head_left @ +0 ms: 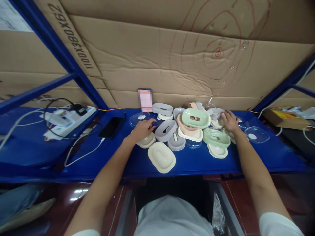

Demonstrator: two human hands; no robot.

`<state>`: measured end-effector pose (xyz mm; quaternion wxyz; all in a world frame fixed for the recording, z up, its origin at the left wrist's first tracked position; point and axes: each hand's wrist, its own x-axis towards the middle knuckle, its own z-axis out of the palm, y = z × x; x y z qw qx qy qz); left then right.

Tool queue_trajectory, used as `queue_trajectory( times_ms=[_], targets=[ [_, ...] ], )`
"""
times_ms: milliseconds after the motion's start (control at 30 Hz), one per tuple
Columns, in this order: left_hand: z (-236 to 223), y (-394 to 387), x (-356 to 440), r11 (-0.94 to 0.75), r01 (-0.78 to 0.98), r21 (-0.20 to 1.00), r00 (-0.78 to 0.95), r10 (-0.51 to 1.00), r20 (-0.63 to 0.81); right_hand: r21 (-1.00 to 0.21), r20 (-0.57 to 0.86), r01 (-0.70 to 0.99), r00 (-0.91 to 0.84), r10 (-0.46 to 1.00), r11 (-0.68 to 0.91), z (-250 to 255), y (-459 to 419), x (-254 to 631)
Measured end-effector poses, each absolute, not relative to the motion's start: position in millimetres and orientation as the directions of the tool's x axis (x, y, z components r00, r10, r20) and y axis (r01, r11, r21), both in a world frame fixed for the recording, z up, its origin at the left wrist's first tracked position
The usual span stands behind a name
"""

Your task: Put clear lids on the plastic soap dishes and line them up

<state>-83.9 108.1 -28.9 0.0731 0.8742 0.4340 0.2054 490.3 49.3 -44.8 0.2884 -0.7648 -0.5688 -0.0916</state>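
Note:
A heap of oval plastic soap-dish parts in grey, green, pink and cream lies on the blue shelf (201,162). My left hand (143,128) rests palm down on a cream tray (147,141), fingers stretched toward a grey lid (165,130). My right hand (229,121) lies among pale parts at the right of the heap, fingers curled onto a grey piece (216,113); what they grip is hidden. A green lid (195,118) sits on top in the middle. A cream tray (161,157) lies alone near the front edge.
A black phone (112,127) with a white cable lies left of the heap. A power strip (70,117) with wires sits further left. A clear lid (257,134) lies at the right. Cardboard walls the back; blue frame bars (61,42) slant on both sides.

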Motion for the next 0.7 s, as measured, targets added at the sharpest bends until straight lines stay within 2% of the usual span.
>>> queue_trajectory(
  times_ms=[100, 267, 367, 433, 467, 533, 567, 633, 700],
  targets=[
    [-19, 104, -83, -0.6, 0.737, 0.31, 0.505, 0.795, 0.336, -0.342, 0.593, 0.93, 0.324, 0.737, -0.133, -27, 45, 479],
    [5, 85, -87, -0.565, 0.763, 0.315, 0.419, 0.803, 0.424, -0.354, 0.833, 0.933, 0.348, 0.43, -0.07, 17, 38, 463],
    [9, 56, -100, -0.565, 0.762, 0.316, 0.414, 0.801, 0.433, -0.326, 0.901, 0.945, 0.314, 0.299, -0.012, 41, 19, 446],
    [3, 28, -112, -0.576, 0.756, 0.311, 0.435, 0.797, 0.419, -0.285, 0.927, 0.957, 0.261, 0.271, 0.056, 50, -10, 416],
    [-2, 12, -118, -0.589, 0.749, 0.303, 0.46, 0.792, 0.403, -0.256, 0.937, 0.961, 0.219, 0.273, 0.106, 51, -29, 394],
    [-15, -21, -127, -0.61, 0.739, 0.286, 0.489, 0.778, 0.394, -0.212, 0.935, 0.918, 0.09, 0.344, 0.336, 46, -74, 335],
    [-22, -37, -130, -0.594, 0.748, 0.295, 0.47, 0.788, 0.397, -0.214, 0.904, 0.858, -0.007, 0.428, 0.467, 39, -96, 301],
    [-32, -65, -131, -0.564, 0.765, 0.312, 0.442, 0.811, 0.383, -0.249, 0.743, 0.715, -0.292, 0.602, 0.653, 20, -133, 233],
    [-37, -86, -128, -0.568, 0.761, 0.313, 0.45, 0.81, 0.376, -0.193, 0.575, 0.691, -0.496, 0.651, 0.697, -3, -151, 177]
  ],
)
